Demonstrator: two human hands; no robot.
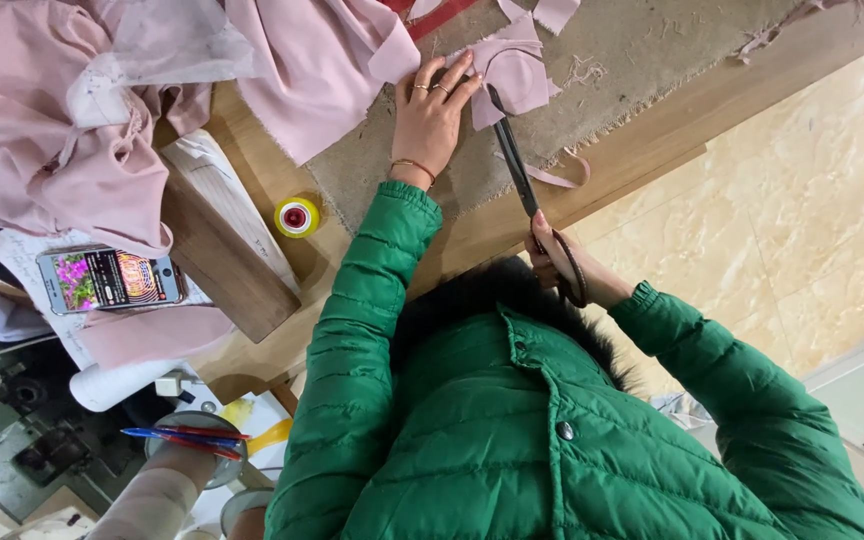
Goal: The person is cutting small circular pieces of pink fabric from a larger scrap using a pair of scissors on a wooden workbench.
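My left hand [430, 112], with rings and a thin bracelet, lies flat with fingers spread on a small pink fabric piece [514, 72] on the beige mat [612, 60]. My right hand [564, 262] grips the handles of long dark scissors [514, 160]. The blades point away from me and their tip meets the pink piece just beside my left fingertips. A narrow pink strip [564, 178] curls off next to the blades. My green padded jacket sleeves fill the lower part of the view.
A heap of pink cloth [72, 120] covers the left of the wooden table [252, 170]. A wooden block [227, 240], a yellow thread spool [297, 217], a phone [110, 279], pens [187, 438] and a sewing machine [2, 440] sit at left. Tiled floor [802, 220] lies at right.
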